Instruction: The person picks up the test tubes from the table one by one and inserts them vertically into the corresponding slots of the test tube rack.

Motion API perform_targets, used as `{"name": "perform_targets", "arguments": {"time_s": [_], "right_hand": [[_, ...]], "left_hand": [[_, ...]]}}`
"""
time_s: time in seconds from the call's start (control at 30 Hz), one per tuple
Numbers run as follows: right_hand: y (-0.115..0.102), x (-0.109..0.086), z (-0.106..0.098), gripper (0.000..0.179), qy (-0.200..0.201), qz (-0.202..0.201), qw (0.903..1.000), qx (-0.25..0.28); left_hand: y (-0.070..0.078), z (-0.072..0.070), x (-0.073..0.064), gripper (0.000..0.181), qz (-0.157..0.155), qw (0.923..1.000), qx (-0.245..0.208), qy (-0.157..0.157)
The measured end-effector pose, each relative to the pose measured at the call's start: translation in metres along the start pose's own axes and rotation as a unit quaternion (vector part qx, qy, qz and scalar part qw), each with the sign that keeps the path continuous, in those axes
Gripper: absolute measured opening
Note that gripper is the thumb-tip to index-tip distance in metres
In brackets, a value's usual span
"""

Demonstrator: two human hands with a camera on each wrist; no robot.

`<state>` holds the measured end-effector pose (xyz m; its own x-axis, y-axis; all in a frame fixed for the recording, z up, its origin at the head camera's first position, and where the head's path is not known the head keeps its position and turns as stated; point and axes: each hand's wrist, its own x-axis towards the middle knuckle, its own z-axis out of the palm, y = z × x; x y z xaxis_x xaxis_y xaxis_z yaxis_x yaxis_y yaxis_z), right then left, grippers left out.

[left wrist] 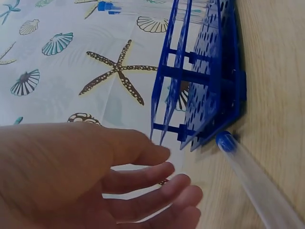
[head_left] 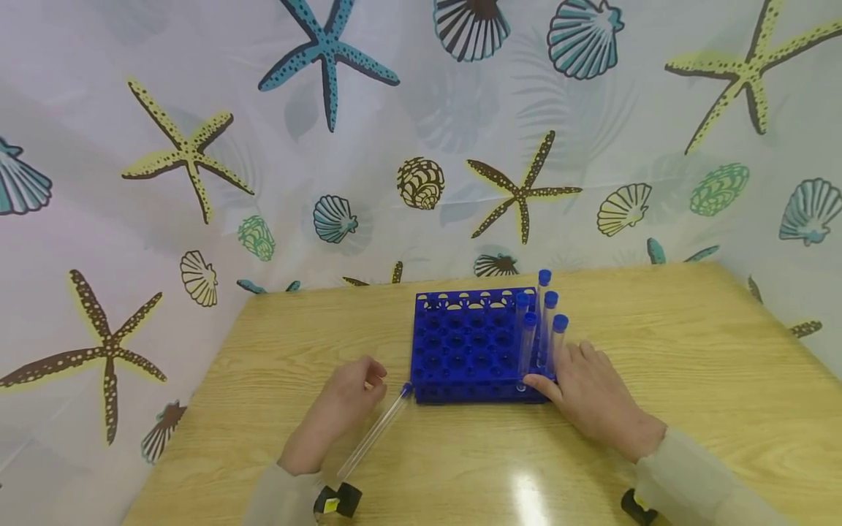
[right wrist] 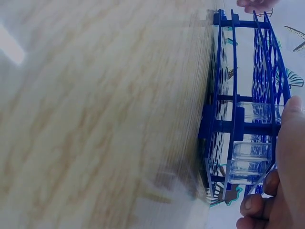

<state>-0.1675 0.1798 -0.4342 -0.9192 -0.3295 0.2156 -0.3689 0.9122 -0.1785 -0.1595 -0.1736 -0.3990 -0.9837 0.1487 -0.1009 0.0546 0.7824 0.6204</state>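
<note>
A blue test tube rack point(head_left: 454, 393) stands on the table. Several clear tubes with blue caps point(head_left: 528, 342) stand upright in its right end. My right hand point(head_left: 595, 387) grips that end, thumb on the front top edge and fingers along the side, as the right wrist view shows beside the rack point(right wrist: 243, 128). Left of the rack, my left hand point(head_left: 343, 398) hovers with loosely bent fingers and holds nothing. One capped test tube point(head_left: 373, 438) lies slantwise on the table; its blue cap point(left wrist: 226, 141) is at the rack's front left corner.
The wooden table point(head_left: 460, 467) runs back to a white curtain point(head_left: 395, 109) printed with starfish and shells, which also hangs along both sides. Black wrist camera mounts point(head_left: 338, 500) sit by the sleeves.
</note>
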Motion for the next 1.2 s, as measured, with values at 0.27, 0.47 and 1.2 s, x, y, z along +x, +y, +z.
{"name": "perform_targets", "arguments": {"time_s": [0.27,0.47,1.2], "right_hand": [[0.000,-0.001,0.000,0.076,-0.001,-0.001,1.0000,-0.006],[0.001,0.002,-0.002,0.073,0.002,0.000,1.0000,-0.006],[0.002,0.001,0.001,0.071,-0.004,0.006,1.0000,-0.004]], "left_hand": [[-0.006,0.003,-0.006,0.018,-0.031,0.9963,0.026,-0.075],[-0.007,0.003,-0.009,0.026,-0.039,0.9944,0.028,-0.094],[-0.007,0.010,-0.010,0.025,-0.029,0.9938,0.011,-0.107]]}}
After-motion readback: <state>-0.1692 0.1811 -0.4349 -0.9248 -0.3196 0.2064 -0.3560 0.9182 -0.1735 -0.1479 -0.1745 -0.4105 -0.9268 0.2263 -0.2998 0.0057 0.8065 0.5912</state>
